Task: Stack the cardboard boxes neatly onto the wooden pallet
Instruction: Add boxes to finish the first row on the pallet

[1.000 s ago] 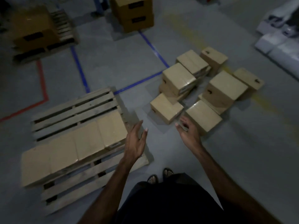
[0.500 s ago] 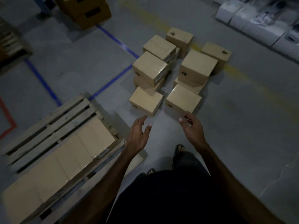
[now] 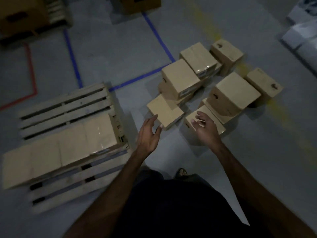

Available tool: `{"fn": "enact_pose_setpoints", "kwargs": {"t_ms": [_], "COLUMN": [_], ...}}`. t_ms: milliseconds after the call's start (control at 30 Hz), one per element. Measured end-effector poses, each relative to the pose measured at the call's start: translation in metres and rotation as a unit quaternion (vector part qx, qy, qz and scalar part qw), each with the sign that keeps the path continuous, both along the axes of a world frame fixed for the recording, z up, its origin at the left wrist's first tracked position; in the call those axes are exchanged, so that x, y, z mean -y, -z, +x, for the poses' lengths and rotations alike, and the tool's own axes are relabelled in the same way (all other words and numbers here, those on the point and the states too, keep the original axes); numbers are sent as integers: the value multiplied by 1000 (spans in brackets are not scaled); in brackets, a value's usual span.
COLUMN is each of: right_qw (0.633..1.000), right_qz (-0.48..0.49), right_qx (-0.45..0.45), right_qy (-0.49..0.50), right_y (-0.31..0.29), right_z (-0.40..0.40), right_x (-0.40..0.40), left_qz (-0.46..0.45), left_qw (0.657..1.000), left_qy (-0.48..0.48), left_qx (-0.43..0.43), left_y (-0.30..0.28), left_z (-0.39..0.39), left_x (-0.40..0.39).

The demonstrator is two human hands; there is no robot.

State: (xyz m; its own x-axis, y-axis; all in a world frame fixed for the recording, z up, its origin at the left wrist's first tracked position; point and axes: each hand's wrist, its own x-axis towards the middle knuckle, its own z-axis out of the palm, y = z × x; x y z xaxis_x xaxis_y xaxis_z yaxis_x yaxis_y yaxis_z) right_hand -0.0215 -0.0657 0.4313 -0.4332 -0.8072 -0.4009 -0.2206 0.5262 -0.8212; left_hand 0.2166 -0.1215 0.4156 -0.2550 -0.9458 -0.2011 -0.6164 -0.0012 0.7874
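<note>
Head camera view, looking down in dim light at a person standing on a grey floor. Since a second ago both hands have moved forward to the loose pile of cardboard boxes [image 3: 212,86]. The left hand [image 3: 149,133], fingers spread and holding nothing, now overlaps the near corner of the nearest box [image 3: 164,111]. The right hand [image 3: 205,129], loosely curled and also holding nothing, hovers over the neighbouring box [image 3: 202,117]. This suggests a pick-up is about to begin; no box is lifted yet. To the left, the wooden pallet [image 3: 65,107] carries one row of boxes [image 3: 58,148] along its near half, with its far slats bare. Motion blur softens the pallet edges. Whether the left fingertips actually touch the box cannot be told. Lower boxes in the pile are partly hidden.
</note>
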Motion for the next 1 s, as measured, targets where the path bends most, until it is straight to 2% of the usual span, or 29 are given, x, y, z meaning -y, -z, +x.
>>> {"fn": "enact_pose_setpoints", "kwargs": {"t_ms": [300,600,733,900,1000], "right_qw": [990,979,972,956,953], "right_qz": [54,131,160,201,207], "right_qx": [-6,-31,-44,-71,-81], "right_qy": [-130,-155,-168,-201,-206], "right_y": [22,57,87,142,178], "right_z": [-24,-38,-43,-54,-56], "right_x": [90,182,228,285,318], "left_qz": [34,73,99,151,177], "left_qw": [992,989,988,970,964], "left_qy": [-125,-117,-111,-189,-199], "left_qx": [13,46,48,5,2], "left_y": [15,56,92,141,183], "left_z": [-8,-8,-6,-14,-19], "left_x": [32,120,166,220,246]}}
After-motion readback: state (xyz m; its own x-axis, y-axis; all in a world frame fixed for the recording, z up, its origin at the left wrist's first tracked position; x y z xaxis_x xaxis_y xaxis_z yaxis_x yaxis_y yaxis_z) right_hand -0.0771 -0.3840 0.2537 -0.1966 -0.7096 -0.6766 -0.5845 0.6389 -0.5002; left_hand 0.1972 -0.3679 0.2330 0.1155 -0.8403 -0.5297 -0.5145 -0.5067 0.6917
